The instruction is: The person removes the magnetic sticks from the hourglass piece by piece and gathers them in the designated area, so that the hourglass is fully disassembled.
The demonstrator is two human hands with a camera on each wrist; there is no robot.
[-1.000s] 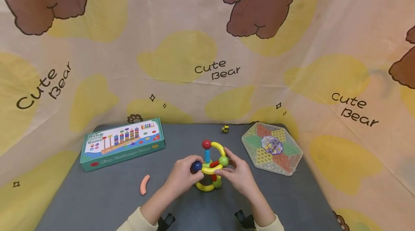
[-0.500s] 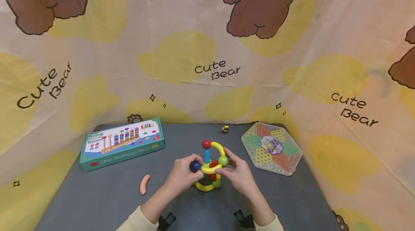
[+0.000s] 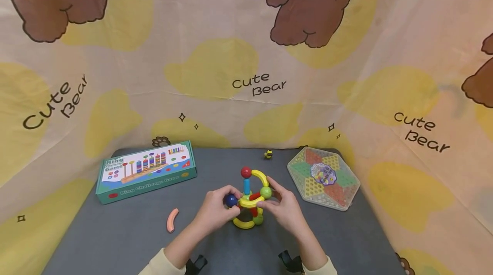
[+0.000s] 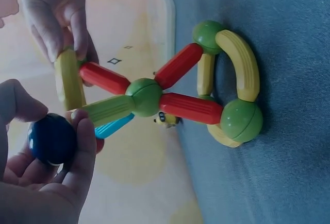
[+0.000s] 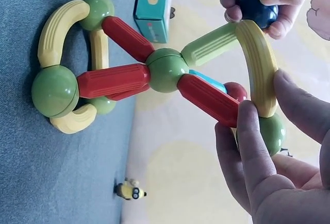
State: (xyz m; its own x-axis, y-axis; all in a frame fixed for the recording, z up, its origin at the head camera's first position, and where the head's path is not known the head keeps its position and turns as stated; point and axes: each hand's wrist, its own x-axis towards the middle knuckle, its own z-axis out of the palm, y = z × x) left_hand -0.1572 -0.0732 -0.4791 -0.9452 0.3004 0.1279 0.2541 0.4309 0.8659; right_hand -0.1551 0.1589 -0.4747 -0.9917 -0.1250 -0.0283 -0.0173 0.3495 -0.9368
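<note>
A construction of magnetic rods and balls stands on the table, with a green center ball (image 5: 167, 70), red rods (image 4: 190, 108) and a ring of yellow curved rods at its base (image 3: 244, 223). My left hand (image 3: 216, 207) pinches a dark blue ball (image 4: 52, 139) between thumb and fingers, close by the free end of a light green rod (image 5: 211, 45). With my right hand (image 3: 286, 206) I hold a yellow curved rod (image 5: 258, 69) at the green ball (image 5: 270, 134) on the right. A blue rod (image 3: 247, 186) rises to a red ball (image 3: 245, 172) on top.
A pink curved rod (image 3: 172, 220) lies left of my left forearm. Behind it is a green Ring Challenge Game box (image 3: 146, 172). A hexagonal Chinese checkers board (image 3: 323, 178) lies at the right, and a small yellow figure (image 3: 268, 154) stands near the back edge.
My left hand has shifted slightly left with the blue ball, a little farther from the yellow curved rod. My right hand and the construction stay nearly still.
</note>
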